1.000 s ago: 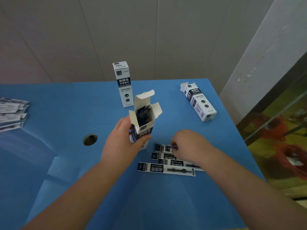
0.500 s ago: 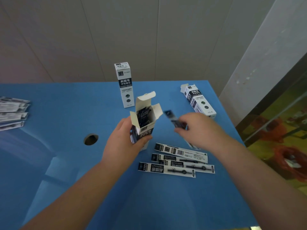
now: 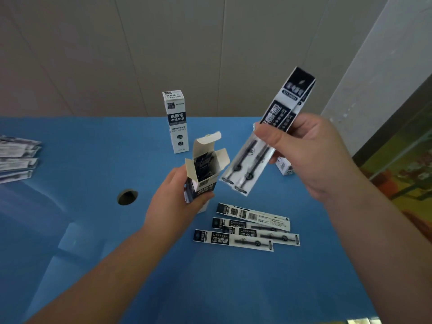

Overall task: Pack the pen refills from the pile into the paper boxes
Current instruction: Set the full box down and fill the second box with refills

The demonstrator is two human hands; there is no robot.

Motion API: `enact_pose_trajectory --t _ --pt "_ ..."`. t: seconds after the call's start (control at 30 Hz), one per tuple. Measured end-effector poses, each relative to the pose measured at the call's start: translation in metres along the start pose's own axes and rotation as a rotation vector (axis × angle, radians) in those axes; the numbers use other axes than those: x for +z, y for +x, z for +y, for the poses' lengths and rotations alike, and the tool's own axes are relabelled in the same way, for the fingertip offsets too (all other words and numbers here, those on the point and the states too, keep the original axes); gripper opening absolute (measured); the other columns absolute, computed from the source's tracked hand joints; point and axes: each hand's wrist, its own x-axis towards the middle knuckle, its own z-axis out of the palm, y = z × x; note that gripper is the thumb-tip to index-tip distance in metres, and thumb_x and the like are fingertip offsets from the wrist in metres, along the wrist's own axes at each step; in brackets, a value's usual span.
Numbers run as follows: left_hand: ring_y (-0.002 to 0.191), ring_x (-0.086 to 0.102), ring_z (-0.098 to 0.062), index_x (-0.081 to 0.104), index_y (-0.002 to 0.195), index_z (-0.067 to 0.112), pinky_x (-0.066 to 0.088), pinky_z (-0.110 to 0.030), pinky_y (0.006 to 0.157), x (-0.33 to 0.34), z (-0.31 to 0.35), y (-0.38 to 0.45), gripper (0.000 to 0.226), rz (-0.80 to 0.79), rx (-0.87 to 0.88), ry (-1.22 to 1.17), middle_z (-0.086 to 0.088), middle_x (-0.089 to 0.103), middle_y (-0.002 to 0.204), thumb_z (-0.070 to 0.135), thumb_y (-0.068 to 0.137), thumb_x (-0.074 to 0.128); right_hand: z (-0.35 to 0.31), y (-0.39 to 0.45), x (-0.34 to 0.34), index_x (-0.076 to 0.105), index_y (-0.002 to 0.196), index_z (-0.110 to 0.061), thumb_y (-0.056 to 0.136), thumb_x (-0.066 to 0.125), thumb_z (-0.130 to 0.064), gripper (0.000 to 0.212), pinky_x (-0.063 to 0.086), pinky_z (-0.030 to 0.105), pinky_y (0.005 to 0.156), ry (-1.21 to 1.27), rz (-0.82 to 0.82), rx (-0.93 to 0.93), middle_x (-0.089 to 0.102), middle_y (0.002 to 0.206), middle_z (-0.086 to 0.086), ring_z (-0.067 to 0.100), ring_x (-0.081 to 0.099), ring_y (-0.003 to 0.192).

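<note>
My left hand (image 3: 174,204) grips an open paper box (image 3: 203,174) upright above the blue table (image 3: 81,160), its flaps up and dark refill packs showing inside. My right hand (image 3: 311,150) pinches two packaged pen refills (image 3: 264,139) held together, tilted, their lower ends just right of the box mouth. On the table below lies the pile of refill packs (image 3: 247,228), several of them overlapping.
A closed box (image 3: 175,120) stands upright at the back. Another box (image 3: 284,167) lies behind my right hand, mostly hidden. More refill packs (image 3: 16,157) are stacked at the left edge. A round hole (image 3: 127,196) is in the table. The table's right edge drops off.
My right hand left the pile with two refill packs, lifted them and now holds them tilted beside the open box. My left hand has kept the box in place.
</note>
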Motion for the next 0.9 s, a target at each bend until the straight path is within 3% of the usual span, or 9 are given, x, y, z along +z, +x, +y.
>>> enact_pose_trajectory --t 0.23,0.3,0.5,0.6,0.7,0.8,0.9 --pt "0.105 0.051 0.017 0.050 0.119 0.052 0.042 -0.016 0.077 0.000 0.000 -0.001 0.048 0.006 0.019 0.003 0.039 0.048 0.118 0.049 0.081 0.079 -0.003 0.013 0.021 0.080 0.083 -0.022 0.080 0.080 -0.019 0.004 0.052 0.024 0.058 0.144 -0.052 -0.127 0.077 0.080 -0.002 0.014 0.065 0.070" --pt "0.104 0.051 0.018 0.048 0.119 0.053 0.041 -0.014 0.076 0.000 0.001 -0.001 0.050 0.005 0.025 0.008 0.042 0.048 0.117 0.045 0.082 0.081 -0.003 0.019 0.025 0.081 0.082 -0.024 0.081 0.079 -0.015 0.010 0.051 0.024 0.059 0.114 -0.102 -0.142 0.077 0.081 -0.005 0.012 0.064 0.071" --pt "0.101 0.052 0.019 0.047 0.121 0.055 0.041 -0.011 0.075 0.001 0.000 -0.001 0.054 0.015 0.009 0.009 0.042 0.050 0.113 0.044 0.082 0.084 -0.003 0.031 0.029 0.080 0.079 -0.033 0.074 0.083 -0.026 0.010 0.050 0.022 0.063 -0.025 -0.274 -0.101 0.077 0.084 -0.006 0.012 0.064 0.077" --pt "0.101 0.054 0.013 0.050 0.120 0.052 0.042 -0.012 0.076 0.001 -0.002 -0.001 0.052 0.017 0.000 0.007 0.040 0.051 0.111 0.043 0.082 0.084 -0.005 0.037 0.028 0.079 0.078 -0.032 0.069 0.082 -0.038 0.011 0.050 0.028 0.063 -0.088 -0.286 -0.122 0.076 0.085 0.006 0.023 0.060 0.077" --pt "0.103 0.052 0.015 0.049 0.120 0.052 0.041 -0.012 0.075 0.000 -0.001 -0.002 0.051 0.006 0.016 0.018 0.045 0.047 0.114 0.042 0.083 0.083 -0.008 0.042 0.025 0.078 0.079 -0.036 0.069 0.082 -0.041 0.011 0.050 0.028 0.064 -0.140 -0.312 -0.128 0.076 0.083 -0.001 0.018 0.061 0.075" --pt "0.105 0.051 0.017 0.049 0.119 0.053 0.041 -0.013 0.076 -0.001 -0.001 -0.002 0.050 0.001 0.024 0.019 0.044 0.048 0.115 0.042 0.083 0.083 -0.004 0.043 0.027 0.077 0.081 -0.038 0.075 0.085 -0.031 0.012 0.050 0.018 0.069 -0.217 -0.394 -0.119 0.076 0.082 -0.014 0.004 0.066 0.075" --pt "0.101 0.052 0.016 0.051 0.119 0.050 0.044 -0.017 0.076 -0.001 -0.001 -0.001 0.048 0.004 0.012 0.014 0.037 0.052 0.111 0.042 0.083 0.082 0.010 0.039 0.040 0.076 0.083 -0.035 0.077 0.085 -0.020 0.018 0.056 0.027 0.079 -0.316 -0.406 -0.118 0.077 0.087 -0.009 0.019 0.071 0.087"
